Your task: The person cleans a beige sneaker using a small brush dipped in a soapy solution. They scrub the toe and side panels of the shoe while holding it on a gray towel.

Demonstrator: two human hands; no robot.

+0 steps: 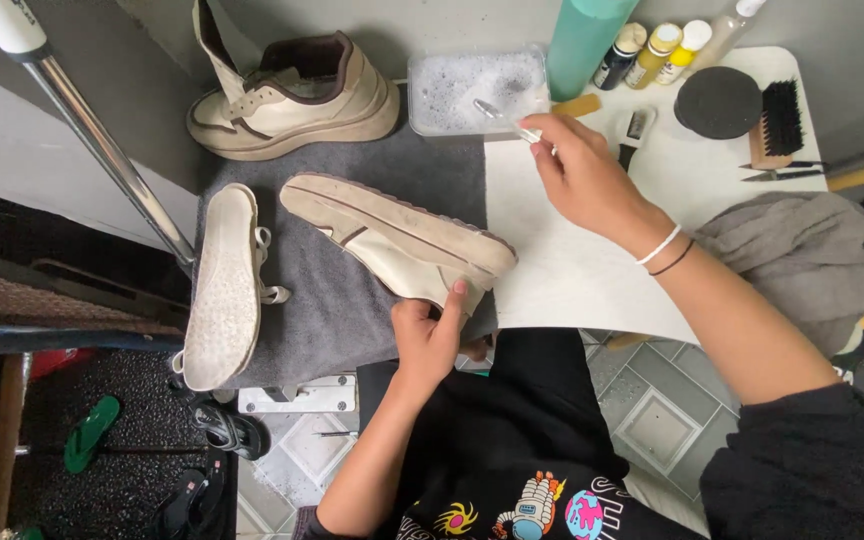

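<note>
Cream leather, trimmed in brown, makes up the sneaker (397, 235) lying on its side on a grey towel (327, 290); the left hand (430, 335) grips its heel end, thumb pressed up against the sole; the right hand (587, 180) is closed around a small clear-handled brush (508, 121), whose head reaches over a clear tub of foamy water (472, 90); the matching sneaker (292, 97) stands upright at the towel's far edge; a pale insole (222, 285) lies just left of the held shoe; a black bristle brush (777, 122) rests on the white tabletop (572, 270), well apart from both hands.
</note>
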